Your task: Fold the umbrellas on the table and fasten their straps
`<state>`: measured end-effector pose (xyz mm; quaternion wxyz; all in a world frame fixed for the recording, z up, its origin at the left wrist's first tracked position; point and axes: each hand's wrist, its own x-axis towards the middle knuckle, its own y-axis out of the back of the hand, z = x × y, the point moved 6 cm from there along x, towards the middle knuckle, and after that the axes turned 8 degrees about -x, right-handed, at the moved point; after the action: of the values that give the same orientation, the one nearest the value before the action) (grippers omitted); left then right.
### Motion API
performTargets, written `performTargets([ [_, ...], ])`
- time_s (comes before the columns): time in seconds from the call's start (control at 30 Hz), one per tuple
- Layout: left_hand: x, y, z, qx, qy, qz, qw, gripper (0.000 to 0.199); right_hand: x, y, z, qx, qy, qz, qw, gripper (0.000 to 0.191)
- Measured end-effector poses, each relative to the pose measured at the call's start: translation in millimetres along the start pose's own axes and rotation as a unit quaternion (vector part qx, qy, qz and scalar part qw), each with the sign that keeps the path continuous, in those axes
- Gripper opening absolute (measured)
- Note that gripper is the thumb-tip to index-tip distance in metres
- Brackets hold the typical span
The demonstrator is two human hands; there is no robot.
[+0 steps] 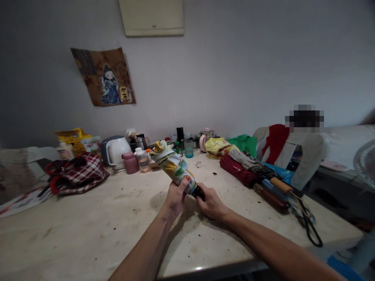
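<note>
A folded umbrella (177, 166) with a white, yellow and green patterned canopy is held tilted above the table, its top pointing away and to the left. My left hand (176, 195) is closed around the lower part of the rolled canopy, thumb on top. Its black handle (199, 192) sits in my right hand (211, 202), whose fingers are wrapped round it. To the right lie several other folded umbrellas in a pile, among them a dark red umbrella (238, 170) and a grey umbrella (247, 160), with their handles towards the near right edge.
The pale table (88, 230) carries dark specks. At the left are a plaid bag (82, 173) and a white kettle (118, 150). Along the wall stand a pink bottle (130, 163), a teal cup (189, 149) and a yellow plastic bag (217, 147). A fan (366, 162) is at far right.
</note>
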<state>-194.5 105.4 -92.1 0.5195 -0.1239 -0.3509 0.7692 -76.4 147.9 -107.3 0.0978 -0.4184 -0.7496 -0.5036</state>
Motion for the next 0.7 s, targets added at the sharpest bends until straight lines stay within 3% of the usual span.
performTargets([
  [0.2,2,0.0,-1,-0.019,-0.016,-0.026,0.999,0.040,5,-5,6,0.081,-0.052,0.002,0.995,0.035],
  [0.3,0,-3.7,0,-0.026,-0.018,-0.048,0.998,0.033,10,-6,13,0.163,-0.106,-0.052,0.980,0.023],
  [0.4,-4,-7.4,2,-0.026,-0.005,-0.065,0.998,0.033,6,-9,7,0.308,-0.115,-0.186,0.926,0.016],
  [0.5,-8,-11.3,4,-0.017,0.022,-0.092,0.995,0.037,-11,-18,-9,0.412,-0.117,-0.353,0.832,0.022],
  [0.57,-9,-12.7,6,-0.006,0.032,-0.102,0.994,0.040,-17,-25,-15,0.439,-0.123,-0.375,0.807,0.025],
  [0.6,-8,-12.7,7,0.003,0.027,-0.101,0.994,0.042,-16,-28,-14,0.438,-0.123,-0.348,0.819,0.023],
  [0.7,-2,-7.3,14,0.078,-0.028,-0.055,0.995,0.047,-6,-29,-1,0.352,-0.134,-0.186,0.907,0.011],
])
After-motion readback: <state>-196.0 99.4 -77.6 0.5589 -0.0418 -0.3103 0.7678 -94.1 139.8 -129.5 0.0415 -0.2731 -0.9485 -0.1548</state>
